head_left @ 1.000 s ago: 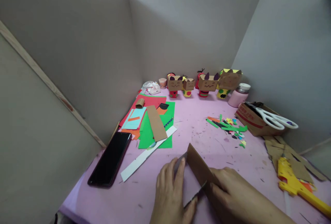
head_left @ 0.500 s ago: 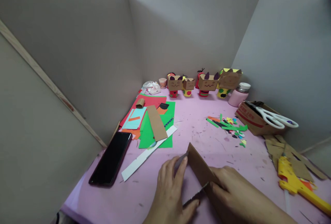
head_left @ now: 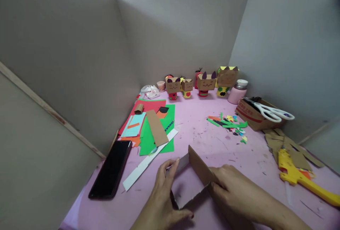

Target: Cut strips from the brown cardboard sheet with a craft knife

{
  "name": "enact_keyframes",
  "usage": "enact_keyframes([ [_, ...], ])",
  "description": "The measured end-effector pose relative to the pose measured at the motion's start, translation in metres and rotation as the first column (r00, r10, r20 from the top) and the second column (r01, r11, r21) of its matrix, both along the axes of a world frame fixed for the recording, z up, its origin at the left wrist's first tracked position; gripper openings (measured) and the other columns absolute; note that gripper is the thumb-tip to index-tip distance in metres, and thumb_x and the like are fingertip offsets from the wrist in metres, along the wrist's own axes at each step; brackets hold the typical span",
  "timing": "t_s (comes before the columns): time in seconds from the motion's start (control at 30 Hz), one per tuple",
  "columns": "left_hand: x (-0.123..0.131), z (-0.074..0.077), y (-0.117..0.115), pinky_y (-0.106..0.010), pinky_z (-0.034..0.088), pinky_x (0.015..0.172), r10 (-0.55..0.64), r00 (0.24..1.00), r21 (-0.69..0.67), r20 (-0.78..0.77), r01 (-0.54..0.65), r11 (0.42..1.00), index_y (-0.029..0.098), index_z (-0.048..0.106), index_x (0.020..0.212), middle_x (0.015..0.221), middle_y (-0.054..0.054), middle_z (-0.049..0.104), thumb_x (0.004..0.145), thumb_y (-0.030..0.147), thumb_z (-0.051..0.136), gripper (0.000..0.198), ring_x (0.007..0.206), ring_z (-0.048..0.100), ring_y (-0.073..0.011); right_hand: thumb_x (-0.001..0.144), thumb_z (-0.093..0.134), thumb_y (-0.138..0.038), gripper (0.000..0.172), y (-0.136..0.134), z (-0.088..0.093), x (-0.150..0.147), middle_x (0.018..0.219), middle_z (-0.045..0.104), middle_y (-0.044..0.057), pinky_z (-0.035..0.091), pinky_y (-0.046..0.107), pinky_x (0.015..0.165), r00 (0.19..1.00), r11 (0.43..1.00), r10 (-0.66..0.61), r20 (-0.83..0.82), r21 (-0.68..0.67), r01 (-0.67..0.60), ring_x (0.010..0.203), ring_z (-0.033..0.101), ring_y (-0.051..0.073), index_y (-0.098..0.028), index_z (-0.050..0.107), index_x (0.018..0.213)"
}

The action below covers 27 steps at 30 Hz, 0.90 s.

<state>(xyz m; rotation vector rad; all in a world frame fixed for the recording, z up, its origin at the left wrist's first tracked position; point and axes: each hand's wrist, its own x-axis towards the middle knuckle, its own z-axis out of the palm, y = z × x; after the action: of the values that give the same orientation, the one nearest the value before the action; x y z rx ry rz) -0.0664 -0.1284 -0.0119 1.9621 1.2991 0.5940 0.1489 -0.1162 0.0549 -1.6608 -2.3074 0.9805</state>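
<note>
Between my hands stands a folded cardboard strip [head_left: 199, 166], bent into an open four-sided frame with the pink tabletop showing through it. My left hand [head_left: 166, 196] curves round the frame's left side, its fingers at the far wall and its thumb near the front corner. My right hand [head_left: 225, 187] pinches the right wall, with the thumb on the near side; a length of cardboard runs on beneath that hand toward me. Part of the strip is hidden behind both hands.
A black phone [head_left: 111, 169] lies at left beside coloured paper sheets [head_left: 171, 145] and a white strip [head_left: 140, 169]. At right are a yellow glue gun [head_left: 290, 169], cardboard scraps [head_left: 297, 152] and scissors [head_left: 271, 112] on a box [head_left: 248, 115]. Cat-faced cardboard figures [head_left: 205, 83] line the back.
My left hand has moved left and the strip has opened into a wider frame. My right hand keeps its hold. The whole view has shifted slightly.
</note>
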Motion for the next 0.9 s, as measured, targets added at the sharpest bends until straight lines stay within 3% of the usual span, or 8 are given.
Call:
enact_keyframes([
  [0.23,-0.002,0.001,0.003,-0.054,0.021,0.108,-0.014,0.999,0.016,0.049,0.013,1.0,0.039,0.01,0.141,0.142,-0.008,0.019,0.059,0.017,0.079,0.109,0.136,0.016,-0.0341,0.071,0.042,-0.007,0.021,0.002,-0.004,0.001,0.066,0.068,0.005,0.039,0.022,0.056,1.0,0.999,0.011,0.017,0.039,-0.011,0.059,0.06,0.015,-0.016,0.06,0.069],
  [0.47,-0.006,-0.012,0.006,-0.054,0.027,0.106,-0.077,0.996,0.12,0.034,0.072,0.99,0.045,0.008,0.14,0.139,-0.006,0.019,0.059,0.015,0.078,0.111,0.133,0.021,-0.0349,0.069,0.042,-0.006,0.023,0.001,0.003,0.0,0.068,0.068,0.005,0.041,0.022,0.06,1.0,1.0,0.019,0.001,0.015,-0.019,0.062,0.061,0.015,-0.015,0.063,0.071],
  [0.57,-0.006,-0.014,0.007,-0.056,0.029,0.105,-0.095,0.995,0.141,0.042,0.088,0.986,0.048,0.006,0.138,0.137,-0.005,0.018,0.056,0.012,0.078,0.115,0.132,0.023,-0.0352,0.066,0.042,-0.006,0.02,0.002,0.001,0.001,0.061,0.064,0.003,0.038,0.021,0.054,0.999,0.999,0.017,-0.036,0.028,-0.016,0.055,0.056,0.013,-0.016,0.059,0.066],
  [0.73,-0.004,-0.009,0.007,-0.052,0.028,0.106,-0.09,0.995,0.115,0.05,0.083,0.99,0.049,0.009,0.138,0.137,-0.004,0.019,0.057,0.009,0.077,0.112,0.132,0.022,-0.0317,0.063,0.041,-0.007,0.015,0.004,-0.003,0.005,0.056,0.057,-0.001,0.034,0.019,0.048,0.986,0.999,0.04,-0.159,0.027,-0.036,0.051,0.048,0.011,-0.017,0.053,0.061],
  [0.9,-0.001,-0.009,0.005,-0.05,0.027,0.107,-0.071,0.996,0.061,0.051,0.067,0.996,0.04,0.017,0.139,0.138,-0.007,0.018,0.057,0.009,0.075,0.105,0.133,0.02,-0.0311,0.062,0.04,-0.007,0.019,0.004,0.001,0.002,0.059,0.061,0.0,0.034,0.019,0.049,0.984,0.997,0.07,-0.162,0.037,-0.064,0.053,0.05,0.012,-0.016,0.056,0.064],
])
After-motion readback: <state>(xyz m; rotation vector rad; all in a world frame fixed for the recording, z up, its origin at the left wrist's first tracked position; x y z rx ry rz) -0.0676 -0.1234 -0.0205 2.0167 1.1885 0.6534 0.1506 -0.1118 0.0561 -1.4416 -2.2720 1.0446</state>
